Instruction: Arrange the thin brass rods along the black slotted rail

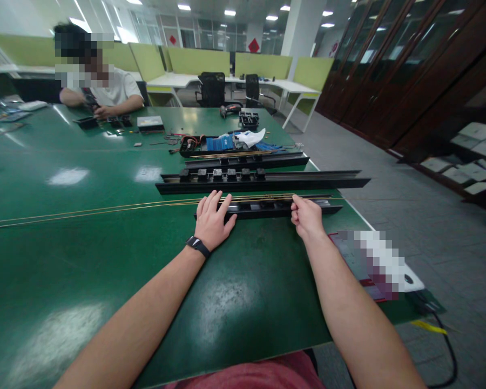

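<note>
My left hand [213, 220] lies with fingers spread over the left end of the nearest black channel rail [267, 210], across several thin brass-coloured rods [117, 209]. The rods run along the rail and stretch far left over the green table. At the rail's right part, my right hand [308, 216] is closed in a pinch on the thin rods. Just beyond lies a longer black rail [316, 181] with several small black blocks [217, 174] standing in a row in it. Farther back is another black rail [283, 160].
A black tray [186, 153] holds blue gloves [221, 143]. Behind it are a power drill [229, 111] and a white-topped box [149, 123]. Another person [117, 89] sits at the far left, handling dark parts. A pouch [360, 265] and cable lie at the table's right edge.
</note>
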A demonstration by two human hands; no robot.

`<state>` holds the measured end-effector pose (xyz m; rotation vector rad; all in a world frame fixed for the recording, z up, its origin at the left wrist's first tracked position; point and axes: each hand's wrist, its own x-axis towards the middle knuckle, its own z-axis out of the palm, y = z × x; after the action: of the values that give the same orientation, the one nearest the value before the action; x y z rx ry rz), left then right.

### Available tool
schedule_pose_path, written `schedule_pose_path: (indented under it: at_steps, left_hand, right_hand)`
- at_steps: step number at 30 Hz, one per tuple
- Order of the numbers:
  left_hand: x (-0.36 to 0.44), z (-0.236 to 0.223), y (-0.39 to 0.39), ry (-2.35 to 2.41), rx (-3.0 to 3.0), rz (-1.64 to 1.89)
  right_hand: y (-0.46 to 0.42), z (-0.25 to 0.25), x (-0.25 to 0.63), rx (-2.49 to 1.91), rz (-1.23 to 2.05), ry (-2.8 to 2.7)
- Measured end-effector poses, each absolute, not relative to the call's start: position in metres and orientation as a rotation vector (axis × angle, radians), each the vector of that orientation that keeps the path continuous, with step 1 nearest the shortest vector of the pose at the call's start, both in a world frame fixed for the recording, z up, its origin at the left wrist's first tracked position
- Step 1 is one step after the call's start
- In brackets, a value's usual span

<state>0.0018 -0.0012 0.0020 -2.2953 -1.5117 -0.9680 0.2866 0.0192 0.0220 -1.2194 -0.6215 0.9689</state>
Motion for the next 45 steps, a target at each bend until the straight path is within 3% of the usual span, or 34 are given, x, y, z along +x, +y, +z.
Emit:
schedule_pose_path:
  at_steps: [45]
  left_hand:
    - [0.0014,0.0031,-0.0021,-1.532,-2.323,-0.995]
  right_hand:
    - [0.0184,0.0237,0.2869,-1.222,0.971,-0.622]
